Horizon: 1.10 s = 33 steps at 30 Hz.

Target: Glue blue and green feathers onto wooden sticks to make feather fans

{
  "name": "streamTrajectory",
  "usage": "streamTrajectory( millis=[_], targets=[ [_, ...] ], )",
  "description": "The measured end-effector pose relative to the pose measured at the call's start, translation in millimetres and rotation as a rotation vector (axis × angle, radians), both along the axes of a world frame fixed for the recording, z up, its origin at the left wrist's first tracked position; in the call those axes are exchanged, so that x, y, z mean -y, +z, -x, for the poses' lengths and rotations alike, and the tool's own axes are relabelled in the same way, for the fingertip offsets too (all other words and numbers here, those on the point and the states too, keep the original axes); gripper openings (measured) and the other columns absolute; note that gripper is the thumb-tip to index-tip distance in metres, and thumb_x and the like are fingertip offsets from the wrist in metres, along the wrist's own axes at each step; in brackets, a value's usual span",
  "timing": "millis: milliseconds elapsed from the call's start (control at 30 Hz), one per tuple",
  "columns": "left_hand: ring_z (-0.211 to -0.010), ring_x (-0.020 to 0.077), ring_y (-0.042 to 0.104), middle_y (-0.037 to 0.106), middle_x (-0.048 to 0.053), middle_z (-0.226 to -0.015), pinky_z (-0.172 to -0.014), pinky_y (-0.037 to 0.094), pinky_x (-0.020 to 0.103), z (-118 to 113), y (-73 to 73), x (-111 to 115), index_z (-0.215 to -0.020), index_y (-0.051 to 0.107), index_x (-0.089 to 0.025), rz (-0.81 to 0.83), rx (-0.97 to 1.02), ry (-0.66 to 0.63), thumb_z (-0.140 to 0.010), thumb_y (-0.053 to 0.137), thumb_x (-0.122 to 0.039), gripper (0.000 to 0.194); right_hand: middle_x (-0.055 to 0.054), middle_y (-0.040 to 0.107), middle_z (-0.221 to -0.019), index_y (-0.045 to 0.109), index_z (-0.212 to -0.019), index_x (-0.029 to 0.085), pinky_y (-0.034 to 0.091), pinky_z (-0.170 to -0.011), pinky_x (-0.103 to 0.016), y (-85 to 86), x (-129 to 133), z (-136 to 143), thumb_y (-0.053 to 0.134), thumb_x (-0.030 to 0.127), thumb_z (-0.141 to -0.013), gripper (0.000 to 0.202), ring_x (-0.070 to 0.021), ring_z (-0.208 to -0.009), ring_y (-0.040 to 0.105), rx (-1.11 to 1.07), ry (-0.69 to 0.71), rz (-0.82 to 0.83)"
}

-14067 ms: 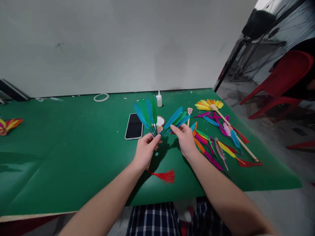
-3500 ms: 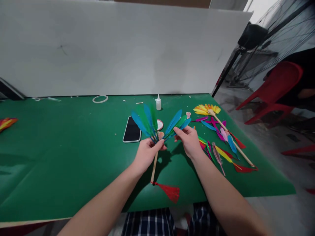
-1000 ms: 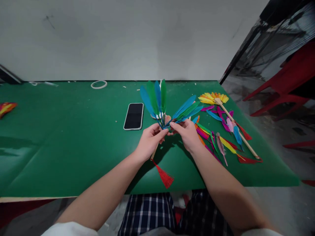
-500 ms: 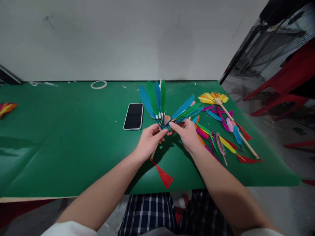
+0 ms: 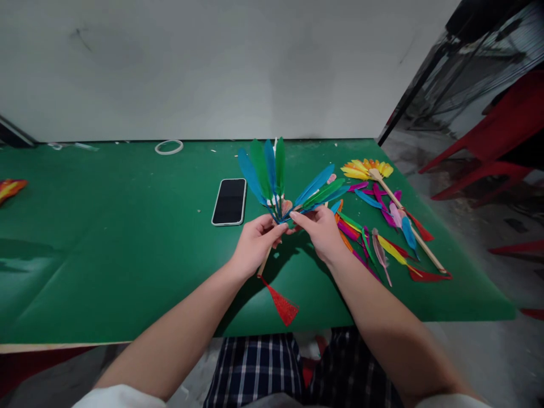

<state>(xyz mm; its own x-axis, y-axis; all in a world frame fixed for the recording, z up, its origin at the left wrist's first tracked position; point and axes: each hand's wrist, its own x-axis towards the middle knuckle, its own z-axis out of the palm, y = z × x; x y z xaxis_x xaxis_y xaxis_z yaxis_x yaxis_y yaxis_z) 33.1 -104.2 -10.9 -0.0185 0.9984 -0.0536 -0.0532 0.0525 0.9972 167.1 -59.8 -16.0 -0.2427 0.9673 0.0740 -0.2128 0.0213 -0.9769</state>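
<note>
Above the middle of the green table, a feather fan (image 5: pixel 267 173) with upright blue and green feathers is in my left hand (image 5: pixel 255 243), thumb and fingers closed round its base. Its wooden handle (image 5: pixel 264 262) slants down below that hand, ending in a red tassel (image 5: pixel 283 303). My right hand (image 5: pixel 319 229) is closed at the same base, pinching the quill ends of blue and green feathers (image 5: pixel 317 190) that fan out to the right. Part of the fan's pale round base (image 5: pixel 287 207) shows between the hands; the fingertips behind it are hidden.
A phone (image 5: pixel 229 202) lies left of the fan, with a white ring (image 5: pixel 169 147) farther back. On the right are a finished-looking yellow fan (image 5: pixel 369 169) and several loose feathers (image 5: pixel 395 249). Orange feathers (image 5: pixel 12 190) lie at the far left; a white panel (image 5: pixel 212 73) borders the table's back.
Both hands keep the same grip on the fan and feathers. Only a slight shift of the whole view to the left shows.
</note>
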Motion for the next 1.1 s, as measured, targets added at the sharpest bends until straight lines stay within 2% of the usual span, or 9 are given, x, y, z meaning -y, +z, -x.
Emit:
streamTrajectory(
  millis=[167, 333, 500, 667, 1100],
  targets=[
    [-0.050, 0.0065, 0.047, 0.058, -0.001, -0.061, -0.048, 0.036, 0.018, 0.4, -0.5, -0.3, -0.074, 0.060, -0.014, -0.012, -0.004, -0.002, -0.073, 0.061, -0.031, 0.017, 0.001, 0.065, -0.069, 0.061, -0.075, 0.019, 0.048, -0.052, -0.026, -0.8, 0.2, 0.5, 0.067, 0.034, -0.064, 0.020, -0.0109, -0.053, 0.058, -0.017, 0.000, 0.035],
    [-0.050, 0.0062, 0.048, 0.060, 0.000, -0.061, -0.048, 0.035, 0.018, 0.4, -0.6, -1.3, -0.068, 0.059, -0.013, 0.005, 0.037, 0.004, -0.072, 0.062, -0.032, 0.019, 0.002, 0.064, -0.067, 0.060, -0.075, 0.018, 0.048, -0.051, -0.024, 0.5, -0.6, -0.1, 0.069, 0.036, -0.062, 0.024, -0.0100, -0.054, 0.057, -0.046, -0.012, 0.095],
    [-0.049, 0.0055, 0.048, 0.063, 0.001, -0.064, -0.047, 0.035, 0.018, -0.4, -1.6, -1.5, -0.061, 0.051, -0.014, 0.016, 0.099, 0.011, -0.072, 0.063, -0.033, 0.025, 0.003, 0.058, -0.061, 0.056, -0.067, 0.018, 0.048, -0.047, -0.023, 4.0, -5.0, -3.9, 0.071, 0.038, -0.059, 0.026, -0.0105, -0.058, 0.055, -0.126, -0.136, 0.133],
    [-0.046, 0.0050, 0.046, 0.063, 0.002, -0.065, -0.044, 0.034, 0.018, -1.6, -1.6, -1.4, -0.066, 0.055, -0.014, 0.044, 0.110, 0.022, -0.074, 0.060, -0.038, 0.026, 0.004, 0.054, -0.058, 0.056, -0.066, 0.018, 0.047, -0.046, -0.023, 5.6, -6.2, -4.2, 0.072, 0.039, -0.056, 0.028, -0.0094, -0.054, 0.052, -0.127, -0.209, 0.139],
    [-0.042, 0.0050, 0.048, 0.062, 0.000, -0.063, -0.035, 0.035, 0.016, -2.9, -1.6, -1.6, -0.072, 0.054, -0.014, 0.083, 0.155, 0.045, -0.073, 0.062, -0.039, 0.026, 0.004, 0.057, -0.058, 0.059, -0.067, 0.017, 0.046, -0.046, -0.022, 3.1, -5.1, -2.9, 0.072, 0.036, -0.057, 0.025, -0.0085, -0.052, 0.051, -0.122, -0.181, 0.104]
  ],
)
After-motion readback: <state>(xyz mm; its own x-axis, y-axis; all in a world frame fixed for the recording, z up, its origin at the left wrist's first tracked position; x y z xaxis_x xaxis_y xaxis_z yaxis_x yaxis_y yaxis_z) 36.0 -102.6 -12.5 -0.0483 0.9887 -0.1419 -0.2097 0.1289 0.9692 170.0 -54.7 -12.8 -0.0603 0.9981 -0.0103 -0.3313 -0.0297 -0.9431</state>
